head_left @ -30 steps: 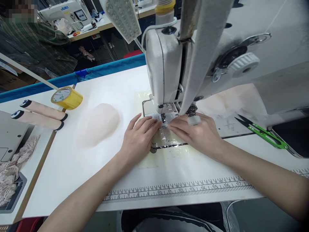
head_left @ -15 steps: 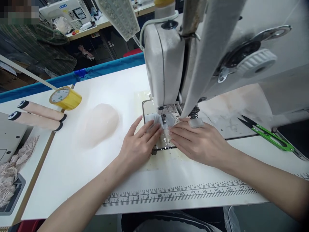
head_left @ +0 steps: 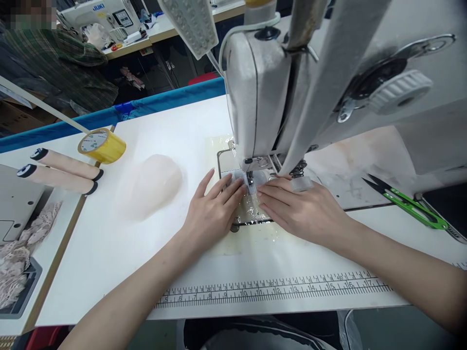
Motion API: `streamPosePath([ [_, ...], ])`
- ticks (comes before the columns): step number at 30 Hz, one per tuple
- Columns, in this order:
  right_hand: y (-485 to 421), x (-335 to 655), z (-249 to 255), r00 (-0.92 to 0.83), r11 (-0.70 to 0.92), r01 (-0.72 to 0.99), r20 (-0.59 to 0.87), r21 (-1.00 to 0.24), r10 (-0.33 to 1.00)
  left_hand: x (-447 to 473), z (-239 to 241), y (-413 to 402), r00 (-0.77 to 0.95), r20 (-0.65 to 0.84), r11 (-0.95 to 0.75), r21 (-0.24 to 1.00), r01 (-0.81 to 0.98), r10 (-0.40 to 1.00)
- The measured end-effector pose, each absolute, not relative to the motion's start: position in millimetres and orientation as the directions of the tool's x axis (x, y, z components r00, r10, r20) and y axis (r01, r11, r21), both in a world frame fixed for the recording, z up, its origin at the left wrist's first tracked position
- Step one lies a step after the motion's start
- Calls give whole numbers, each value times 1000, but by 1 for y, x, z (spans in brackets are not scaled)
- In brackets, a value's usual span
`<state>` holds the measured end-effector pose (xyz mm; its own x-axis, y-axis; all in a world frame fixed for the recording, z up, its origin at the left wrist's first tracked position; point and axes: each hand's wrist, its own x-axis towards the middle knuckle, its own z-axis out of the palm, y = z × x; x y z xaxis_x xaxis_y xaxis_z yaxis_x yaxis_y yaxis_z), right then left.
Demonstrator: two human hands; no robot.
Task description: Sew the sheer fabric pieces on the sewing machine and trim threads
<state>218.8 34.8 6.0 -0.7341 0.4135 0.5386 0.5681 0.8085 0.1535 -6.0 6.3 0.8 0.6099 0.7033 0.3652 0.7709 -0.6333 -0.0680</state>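
Observation:
My left hand (head_left: 211, 209) lies flat with fingers spread, just left of the needle area of a white sewing machine (head_left: 242, 87). Its fingertips press on a small, pale, see-through piece of material (head_left: 237, 176) beside the presser foot (head_left: 250, 179). On the other side of the foot, my right hand (head_left: 302, 206) rests palm down, fingers stretched out side by side and pointing at the foot. What lies beneath its fingertips is hidden. A whitish band (head_left: 302, 183) shows at the right hand's upper edge. Clear, shiny film (head_left: 253, 209) covers the plate between the hands.
A pale moulded cup (head_left: 155, 182) lies on the white table, left. Beyond it are yellow tape (head_left: 102, 146) and two thread spools (head_left: 56, 180). Green-handled scissors (head_left: 408, 204) lie right, near a dark device (head_left: 447, 209). A printed ruler (head_left: 273, 291) edges the front. A person (head_left: 58, 63) sits behind.
The whole view has shifted slightly, with the machine appearing a little further right. Both hands stay beside the presser foot, in nearly the same pose.

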Motion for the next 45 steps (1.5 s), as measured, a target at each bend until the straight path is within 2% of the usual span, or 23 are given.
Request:
streamPosePath([
  [10,35,217,9,-754,800,577,485,165,444,-3,1,9,548,345,-571,-42,820,762],
  [14,36,217,5,-740,785,592,507,180,442,-3,1,10,537,341,-562,-31,827,772],
  [28,41,219,1,-705,757,647,449,92,549,-3,-1,15,466,281,-502,67,863,839],
  [33,44,224,-2,-701,733,664,460,145,545,-4,0,15,465,307,-503,55,862,830],
  [37,45,226,0,-718,726,670,389,159,577,-6,1,13,475,381,-530,51,846,794],
  [39,44,226,5,-681,719,692,381,57,625,-6,1,11,488,424,-564,68,823,763],
  [40,43,227,8,-647,719,692,385,-65,658,-5,2,9,491,441,-580,86,810,751],
  [42,40,229,15,-624,692,571,315,-442,715,-3,4,6,497,452,-615,158,773,741],
  [44,40,231,22,-690,501,328,159,-801,707,-4,8,4,523,427,-662,304,685,737],
  [45,40,232,25,-728,365,233,86,-901,680,-5,12,4,540,397,-670,410,619,742],
])
